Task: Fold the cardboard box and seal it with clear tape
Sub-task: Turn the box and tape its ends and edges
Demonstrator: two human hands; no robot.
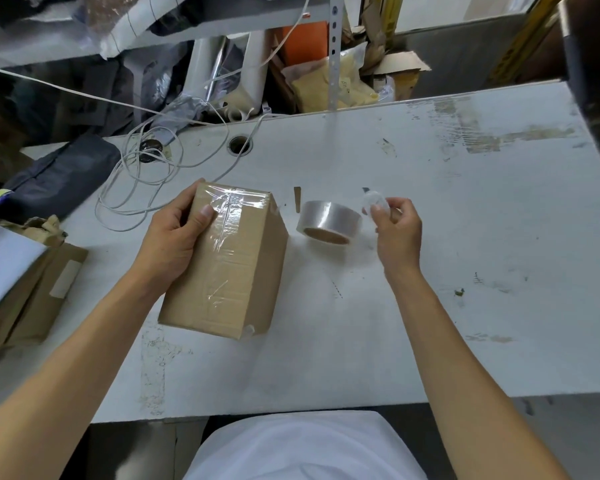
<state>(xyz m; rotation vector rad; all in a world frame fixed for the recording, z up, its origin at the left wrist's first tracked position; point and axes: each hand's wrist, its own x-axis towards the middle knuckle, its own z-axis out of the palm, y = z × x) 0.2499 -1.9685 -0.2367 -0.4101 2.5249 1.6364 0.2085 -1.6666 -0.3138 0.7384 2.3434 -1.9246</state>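
Note:
A brown cardboard box lies folded shut on the white table, with clear tape shining along its top seam and over its far end. My left hand grips the box's far left corner, thumb pressed on the taped top. A roll of clear tape rests flat on the table just right of the box. My right hand hovers right of the roll, its fingertips pinching a small crumpled piece of clear tape.
A coil of white cable lies behind the box near a round cable hole. Cardboard boxes and a dark bag crowd the left edge. Cluttered shelving stands behind the table.

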